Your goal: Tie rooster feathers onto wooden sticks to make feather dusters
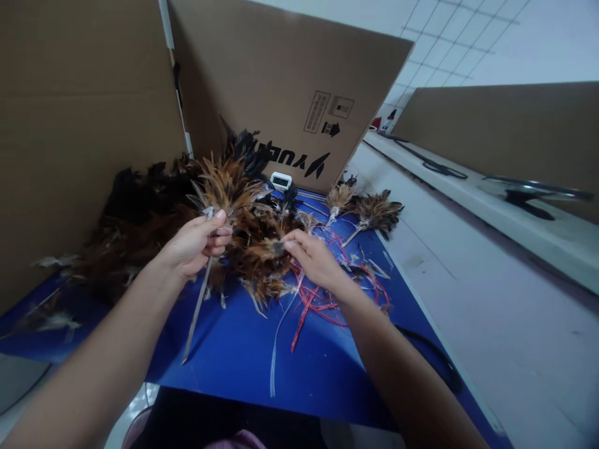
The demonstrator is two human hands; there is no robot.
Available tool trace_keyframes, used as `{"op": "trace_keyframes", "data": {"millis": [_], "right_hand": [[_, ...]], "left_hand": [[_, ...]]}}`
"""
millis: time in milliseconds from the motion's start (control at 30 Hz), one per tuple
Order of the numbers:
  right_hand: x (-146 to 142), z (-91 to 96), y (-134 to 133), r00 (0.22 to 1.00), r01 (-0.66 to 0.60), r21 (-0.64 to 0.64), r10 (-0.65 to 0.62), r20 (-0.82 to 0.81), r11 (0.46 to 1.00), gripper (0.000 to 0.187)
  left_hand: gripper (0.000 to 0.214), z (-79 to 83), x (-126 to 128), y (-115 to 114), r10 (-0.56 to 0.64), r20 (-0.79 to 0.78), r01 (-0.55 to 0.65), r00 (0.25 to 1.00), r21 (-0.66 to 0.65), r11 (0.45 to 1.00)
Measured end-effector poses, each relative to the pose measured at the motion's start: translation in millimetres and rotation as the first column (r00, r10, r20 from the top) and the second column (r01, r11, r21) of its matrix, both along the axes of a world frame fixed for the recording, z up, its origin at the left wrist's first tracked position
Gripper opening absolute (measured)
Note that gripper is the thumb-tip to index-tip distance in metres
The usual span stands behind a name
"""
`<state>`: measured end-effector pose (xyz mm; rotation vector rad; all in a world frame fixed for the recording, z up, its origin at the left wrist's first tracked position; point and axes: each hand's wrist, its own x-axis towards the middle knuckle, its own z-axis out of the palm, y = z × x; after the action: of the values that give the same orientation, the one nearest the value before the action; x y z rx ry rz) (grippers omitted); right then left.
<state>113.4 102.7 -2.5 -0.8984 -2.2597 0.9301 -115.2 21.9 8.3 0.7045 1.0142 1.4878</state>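
Observation:
My left hand [203, 243] is closed around the thin stick handle of a feather duster [229, 187], just below its bound white neck. The duster's brown feathers point up and away, and the bare stick slants down toward me. My right hand [313, 255] pinches a brown feather [269, 248] with a greyish base, above a loose heap of feathers [140, 231] in brown and black. Below the right hand, a clear plastic strip [281, 337] trails over the blue table [219, 355]. Tangled red twine [322, 305] lies under that wrist.
Two more feather dusters [377, 212] lie at the right back. A small white digital device [281, 181] stands before a printed cardboard panel [290, 81]. Another cardboard panel [84, 112] rises on the left. A black cable [435, 355] lies along the table's right edge.

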Motion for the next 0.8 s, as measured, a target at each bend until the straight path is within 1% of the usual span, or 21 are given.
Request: {"op": "trace_keyframes", "data": {"millis": [33,100,167,233,300,367,400,433,467,500,533,567,600,633,667,700,733,767,800], "right_hand": [[4.0,-0.9,-5.0,0.999,-0.013,0.094,0.009,0.04,0.996,0.015],[13.2,-4.3,-14.9,0.996,-0.064,0.216,0.05,0.074,0.974,0.014],[23.0,-10.2,-23.4,0.989,-0.119,0.299,0.085,0.122,0.947,0.012],[31.5,-17.2,-30.2,0.969,-0.172,0.364,0.091,0.231,0.915,0.012],[37.1,-22.3,-35.6,0.92,-0.236,0.433,0.056,0.388,0.87,0.013],[40.5,-22.9,-40.1,0.839,-0.306,0.499,-0.018,0.544,0.81,0.016],[41.8,-21.3,-41.8,0.8,-0.329,0.527,-0.065,0.597,0.784,0.018],[43.4,-18.5,-43.2,0.773,-0.338,0.547,-0.105,0.625,0.766,0.019],[45.3,-14.8,-44.3,0.769,-0.33,0.561,-0.128,0.626,0.759,0.019],[47.4,-10.3,-45.1,0.791,-0.298,0.568,-0.135,0.597,0.767,0.019],[49.3,-5.2,-45.6,0.833,-0.246,0.567,-0.127,0.538,0.786,0.02],[50.5,0.3,-46.2,0.884,-0.176,0.548,-0.113,0.453,0.818,0.02],[50.5,6.2,-47.1,0.931,-0.097,0.502,-0.101,0.352,0.86,0.019],[48.8,12.2,-48.3,0.966,-0.012,0.426,-0.1,0.239,0.904,0.016],[45.1,18.4,-50.0,0.986,0.065,0.32,-0.11,0.125,0.945,0.011],[39.1,24.5,-52.3,0.992,0.118,0.187,-0.125,0.024,0.975,0.006],[31.1,30.4,-54.9,0.988,0.137,0.043,-0.133,-0.073,0.99,0.005],[21.3,35.8,-57.5,0.979,0.112,-0.1,-0.126,-0.157,0.989,0.008],[10.3,40.6,-60.0,0.969,0.059,-0.222,-0.109,-0.222,0.973,0.01]], "left_hand": [[0.03,-0.6,0.7,-0.3,0.004,-0.003,-0.004,1.0,0.0,1.0],[0.031,-1.0,2.1,-0.8,0.004,-0.006,-0.004,1.0,0.006,1.0],[0.032,-0.9,3.9,-1.1,0.0,-0.013,0.001,1.0,0.015,1.0],[0.032,-0.4,6.0,-1.5,0.004,-0.025,-0.003,1.0,0.024,1.0],[0.032,0.0,8.4,-2.2,0.0,-0.038,0.001,0.999,0.027,1.0],[0.032,0.2,10.8,-3.3,-0.003,-0.048,0.004,0.999,0.025,1.0],[0.031,0.3,12.0,-3.9,-0.003,-0.053,0.004,0.999,0.023,1.0],[0.031,0.3,13.1,-4.5,0.002,-0.057,-0.001,0.998,0.021,1.0],[0.031,0.4,14.2,-5.0,0.007,-0.06,-0.006,0.998,0.019,1.0],[0.031,0.6,15.3,-5.3,0.012,-0.065,-0.011,0.998,0.017,1.0],[0.031,0.8,16.4,-5.6,0.017,-0.071,-0.016,0.997,0.017,1.0],[0.032,0.9,17.4,-5.8,0.022,-0.079,-0.021,0.997,0.016,1.0],[0.033,1.1,18.4,-5.8,0.03,-0.09,-0.028,0.996,0.013,1.0],[0.034,1.1,19.3,-5.8,0.037,-0.104,-0.036,0.994,0.011,0.999],[0.035,1.1,20.2,-5.8,0.042,-0.119,-0.042,0.992,0.005,0.999],[0.036,0.8,20.9,-5.7,0.045,-0.135,-0.045,0.99,-0.001,0.999],[0.036,0.4,21.5,-5.6,0.043,-0.152,-0.044,0.987,-0.006,0.999],[0.037,-0.2,22.1,-5.6,0.038,-0.167,-0.041,0.985,-0.009,0.999],[0.037,-0.9,22.6,-5.5,0.033,-0.178,-0.035,0.983,-0.007,0.999]]}}
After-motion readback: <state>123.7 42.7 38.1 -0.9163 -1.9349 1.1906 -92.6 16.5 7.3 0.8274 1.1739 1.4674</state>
